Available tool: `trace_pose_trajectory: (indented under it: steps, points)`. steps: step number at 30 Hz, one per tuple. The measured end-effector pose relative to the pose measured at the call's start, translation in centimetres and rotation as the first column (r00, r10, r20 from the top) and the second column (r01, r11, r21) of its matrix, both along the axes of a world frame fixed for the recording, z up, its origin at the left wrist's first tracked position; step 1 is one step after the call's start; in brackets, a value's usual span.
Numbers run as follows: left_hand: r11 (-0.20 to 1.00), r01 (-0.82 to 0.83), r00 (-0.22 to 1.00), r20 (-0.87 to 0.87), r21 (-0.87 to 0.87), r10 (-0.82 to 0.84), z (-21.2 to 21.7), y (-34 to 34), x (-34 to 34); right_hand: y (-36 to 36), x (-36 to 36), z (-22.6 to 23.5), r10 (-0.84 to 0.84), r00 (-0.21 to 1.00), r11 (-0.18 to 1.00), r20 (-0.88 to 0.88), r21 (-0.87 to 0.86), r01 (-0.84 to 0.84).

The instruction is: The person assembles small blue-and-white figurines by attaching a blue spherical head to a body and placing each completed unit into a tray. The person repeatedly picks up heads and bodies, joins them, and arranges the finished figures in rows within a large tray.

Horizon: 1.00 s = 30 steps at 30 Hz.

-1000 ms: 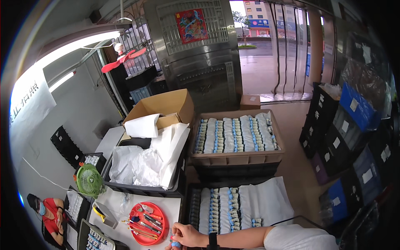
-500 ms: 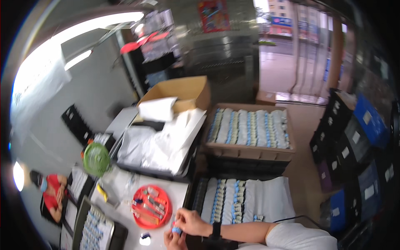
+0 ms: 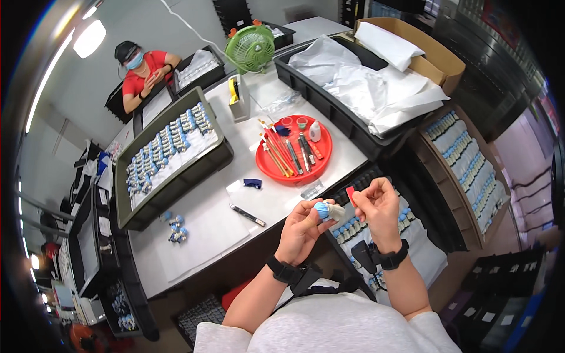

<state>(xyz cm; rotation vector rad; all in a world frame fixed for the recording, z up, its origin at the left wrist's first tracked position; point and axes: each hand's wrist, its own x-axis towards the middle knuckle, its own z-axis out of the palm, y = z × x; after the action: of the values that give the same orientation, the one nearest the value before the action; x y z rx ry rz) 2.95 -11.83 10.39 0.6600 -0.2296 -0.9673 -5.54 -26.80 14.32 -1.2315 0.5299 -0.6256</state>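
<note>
My left hand (image 3: 298, 233) grips a small blue-and-cream figurine (image 3: 331, 212) between its fingers, its blue end towards the palm. Just to the right, my right hand (image 3: 381, 209) pinches a small flat red piece (image 3: 351, 196), held a little apart from the figurine. Both hands are above the table's front edge. Below them lies a box lined with white sheet (image 3: 425, 250), with rows of similar figurines. On the table, a round red tray (image 3: 322, 154) carries brushes, pens, small cups and a white bottle. A pen (image 3: 248, 215) and a dark blue scrap (image 3: 252, 183) lie nearer.
At left stands an olive crate (image 3: 226, 154) of figurines, with several loose figurines (image 3: 177, 228) before it. Behind are a tape dispenser (image 3: 236, 100), a green fan (image 3: 250, 48) and a black bin (image 3: 329, 112) of white sheets. A person in red (image 3: 144, 73) sits across. Another figurine crate (image 3: 493, 226) stands right.
The view has swung left and down, bringing more of the table and my arms into sight. My hands, close together around the figurine before, are now apart, the red piece in the right.
</note>
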Motion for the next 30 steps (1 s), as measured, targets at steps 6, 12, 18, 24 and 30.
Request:
trace_pose_trajectory:
  steps: [6,12,18,24,30]
  points:
    - [0.999,-0.008,1.000,-0.012,-0.042,0.008,-0.3,0.6,0.2,1.4,0.0,-0.3,0.059,0.998,0.997,0.000,0.058,-0.059]
    - [0.999,-0.032,0.999,-0.027,-0.033,0.031,-0.4,1.0,0.3,2.8,0.3,-0.1,0.089,0.996,0.995,-0.011,0.047,-0.088]
    - [0.999,-0.052,0.998,0.031,0.002,0.052,-0.6,1.5,0.2,4.0,0.9,-0.9,0.140,0.990,0.989,-0.018,-0.048,-0.141]
    - [0.994,-0.099,0.990,0.096,-0.048,0.103,-0.5,1.8,0.0,4.0,1.3,-0.9,0.172,0.984,0.978,-0.054,-0.109,-0.177]
    - [1.000,-0.027,0.977,0.210,0.014,0.024,-1.3,2.4,0.7,2.7,2.8,-1.9,0.030,0.993,0.955,-0.117,-0.288,-0.062]
